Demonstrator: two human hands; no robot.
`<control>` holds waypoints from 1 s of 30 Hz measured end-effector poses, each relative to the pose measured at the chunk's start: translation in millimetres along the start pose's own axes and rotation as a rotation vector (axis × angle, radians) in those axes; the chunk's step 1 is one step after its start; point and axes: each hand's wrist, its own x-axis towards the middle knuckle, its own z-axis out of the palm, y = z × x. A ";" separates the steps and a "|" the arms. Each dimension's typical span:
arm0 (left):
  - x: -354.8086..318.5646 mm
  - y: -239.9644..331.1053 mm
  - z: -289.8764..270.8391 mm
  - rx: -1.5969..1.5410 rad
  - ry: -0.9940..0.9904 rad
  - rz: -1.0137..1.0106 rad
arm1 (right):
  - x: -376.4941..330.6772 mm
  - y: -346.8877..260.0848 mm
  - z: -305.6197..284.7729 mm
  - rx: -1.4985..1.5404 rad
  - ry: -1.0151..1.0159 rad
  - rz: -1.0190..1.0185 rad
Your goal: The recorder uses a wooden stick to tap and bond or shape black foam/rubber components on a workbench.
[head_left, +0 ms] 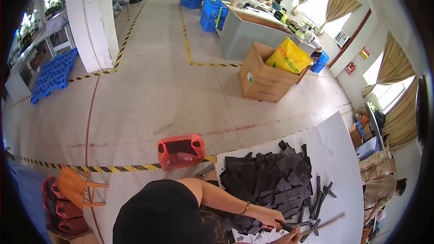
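A white table (334,153) carries a broad heap of flat black fabric pieces (257,176). My left hand (270,218), with a bracelet at the wrist, reaches over the heap's near edge and is closed on a black fabric piece (287,227). Close beside it, at the lower edge of the view, my right hand (289,236) grips a thin brownish stick (327,222) that points out to the right. Several narrow black rolled strips (322,199) lie to the right of the heap. The fingertips of both hands are partly hidden.
Beyond the table's left corner, a red plastic bag (181,152) with black contents stands on the floor. A wooden stool (79,185) and more red bags (65,208) are at left. Farther off stands a cardboard box (264,81) holding a yellow sack (289,57). A person (379,194) is at right.
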 end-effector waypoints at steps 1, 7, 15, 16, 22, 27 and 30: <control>-1.3 -3.6 2.2 -0.013 0.006 0.006 | 3.4 2.6 -2.0 -0.012 0.044 0.007; -17.8 -23.8 26.1 -0.053 0.056 -0.009 | 40.6 18.0 -14.6 0.178 0.206 -0.079; -68.0 -34.0 23.3 -0.105 -0.016 -0.337 | 179.1 25.3 -65.3 0.536 0.603 -0.170; -68.9 -32.7 18.4 -0.026 -0.018 -0.431 | 207.9 27.6 -70.9 0.484 0.564 -0.259; -25.9 -0.7 -19.9 0.368 0.056 -0.052 | 271.3 79.9 -59.2 0.235 0.400 -0.083; 48.6 9.5 -82.8 0.905 0.414 0.115 | 156.9 145.7 -32.7 -0.118 -0.057 -0.131; 108.1 -5.8 -123.7 1.211 0.734 0.054 | 111.3 159.2 -35.8 -0.190 -0.188 0.019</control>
